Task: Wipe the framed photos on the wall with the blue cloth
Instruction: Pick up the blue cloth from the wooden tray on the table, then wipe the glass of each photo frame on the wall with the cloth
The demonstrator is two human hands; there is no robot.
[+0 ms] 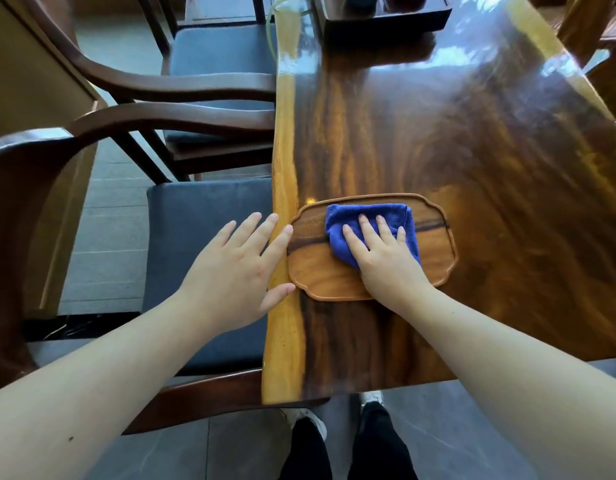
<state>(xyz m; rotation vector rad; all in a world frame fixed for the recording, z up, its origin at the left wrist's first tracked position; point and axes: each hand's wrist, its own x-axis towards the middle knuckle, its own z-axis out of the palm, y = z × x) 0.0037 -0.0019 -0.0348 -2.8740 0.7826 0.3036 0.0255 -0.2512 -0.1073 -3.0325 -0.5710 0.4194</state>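
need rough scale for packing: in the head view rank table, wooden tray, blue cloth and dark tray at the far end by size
1. table
2. wooden tray
3. blue cloth, partly under the right hand
Unranked: dark tray, far off and cut by the frame.

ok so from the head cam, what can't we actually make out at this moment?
- Framed photos and wall: out of the head view, which points down at the table.
- Blue cloth: near part hidden under the right hand.
- Wooden tray: near right rim covered by that hand and wrist.
- Dark tray: cut off by the top edge, contents unclear.
- Left hand: whether it touches the wooden tray, unclear.
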